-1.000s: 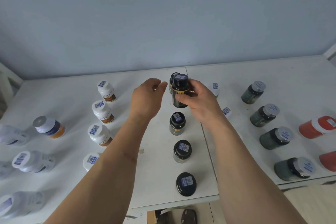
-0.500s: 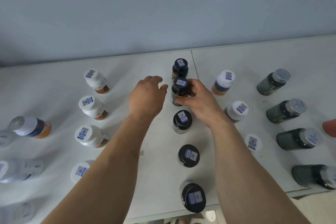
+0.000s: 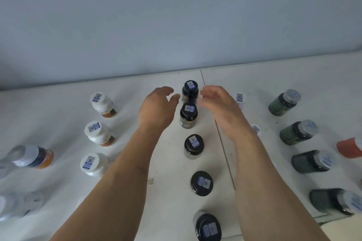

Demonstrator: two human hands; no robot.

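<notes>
A column of several black-capped dark bottles stands upright down the middle of the white table (image 3: 58, 107). The second bottle from the back (image 3: 188, 116) stands free between my two hands. My left hand (image 3: 156, 107) hovers just left of it, fingers loosely curved, holding nothing. To its right my right hand (image 3: 219, 103) is off the bottle, fingers relaxed and apart, reaching level with the rearmost bottle (image 3: 190, 92). Neither hand touches a bottle.
White bottles (image 3: 98, 133) form a column on the left, with pale ones further left. Behind my right hand stand white-capped bottles (image 3: 239, 97). Dark green bottles (image 3: 297, 133) line the right, an orange one (image 3: 349, 147) beyond. A seam (image 3: 221, 137) splits the tabletop; a wall stands behind.
My right hand set the black-capped bottle down in the column behind the third one and let go, lifting away to the right. The camera tilted down and forward.
</notes>
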